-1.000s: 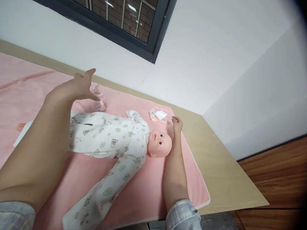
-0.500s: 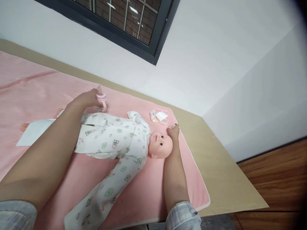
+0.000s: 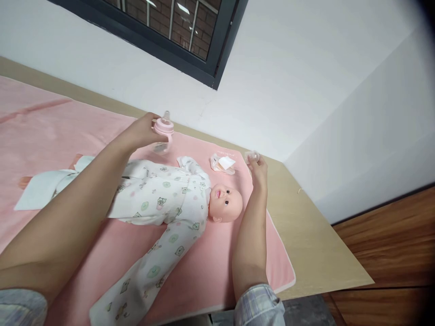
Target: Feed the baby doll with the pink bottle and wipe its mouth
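Observation:
My left hand [image 3: 144, 131] is closed round a baby bottle [image 3: 164, 127] with a pink collar and handle and a clear teat pointing up. It is held above the far side of the pink blanket [image 3: 217, 262]. In my right hand [image 3: 259, 170] is a clear bottle cap [image 3: 252, 156], raised over the blanket's far right corner. Between my arms a baby doll [image 3: 225, 203] lies on its back, its head to the right. It wears a white printed outfit [image 3: 159, 194], one long sleeve stretched toward me. My left forearm hides part of its legs.
A crumpled clear wrapper with a white paper [image 3: 223, 163] lies beyond the doll's head. White cloth [image 3: 36, 190] covers the doll's lower legs. The wooden tabletop [image 3: 306, 244] shows at the right, against the white wall [image 3: 265, 90]. A dark-framed window [image 3: 207, 68] is above.
My left hand has lifted the baby bottle and brought it to the right. My right hand has risen from beside the doll's head, carrying the clear cap up and away. The doll has stayed put.

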`<state>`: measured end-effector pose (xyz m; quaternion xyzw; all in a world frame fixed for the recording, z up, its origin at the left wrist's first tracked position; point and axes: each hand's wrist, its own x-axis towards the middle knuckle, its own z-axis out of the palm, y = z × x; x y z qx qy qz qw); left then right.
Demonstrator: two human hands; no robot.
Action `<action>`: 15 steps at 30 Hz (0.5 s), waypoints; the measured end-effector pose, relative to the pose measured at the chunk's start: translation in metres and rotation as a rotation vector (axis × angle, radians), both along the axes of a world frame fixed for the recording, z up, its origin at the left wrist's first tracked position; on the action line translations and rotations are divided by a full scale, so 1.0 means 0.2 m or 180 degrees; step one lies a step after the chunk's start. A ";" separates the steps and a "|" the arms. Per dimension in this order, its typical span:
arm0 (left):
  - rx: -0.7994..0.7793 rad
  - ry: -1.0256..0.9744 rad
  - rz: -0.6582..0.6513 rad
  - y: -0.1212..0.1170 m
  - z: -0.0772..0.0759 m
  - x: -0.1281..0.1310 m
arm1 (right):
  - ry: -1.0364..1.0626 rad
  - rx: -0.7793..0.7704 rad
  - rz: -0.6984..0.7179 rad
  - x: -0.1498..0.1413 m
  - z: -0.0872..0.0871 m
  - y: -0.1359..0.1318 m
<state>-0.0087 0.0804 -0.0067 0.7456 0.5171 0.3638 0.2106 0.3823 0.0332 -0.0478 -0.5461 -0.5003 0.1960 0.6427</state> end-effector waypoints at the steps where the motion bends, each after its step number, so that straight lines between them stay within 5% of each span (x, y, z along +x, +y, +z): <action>1: 0.0108 -0.0033 -0.0142 -0.04 0.02 0.05 | 0.0085 0.0113 0.0251 -0.04 0.06 -0.03; 8: 0.0686 -0.0159 -0.0885 -0.23 0.08 0.29 | -0.0645 0.0886 0.0884 -0.44 0.36 -0.26; 15: 0.0734 0.0101 -0.1101 -0.36 0.11 0.35 | -0.1242 0.0803 0.1147 -0.69 0.33 -0.28</action>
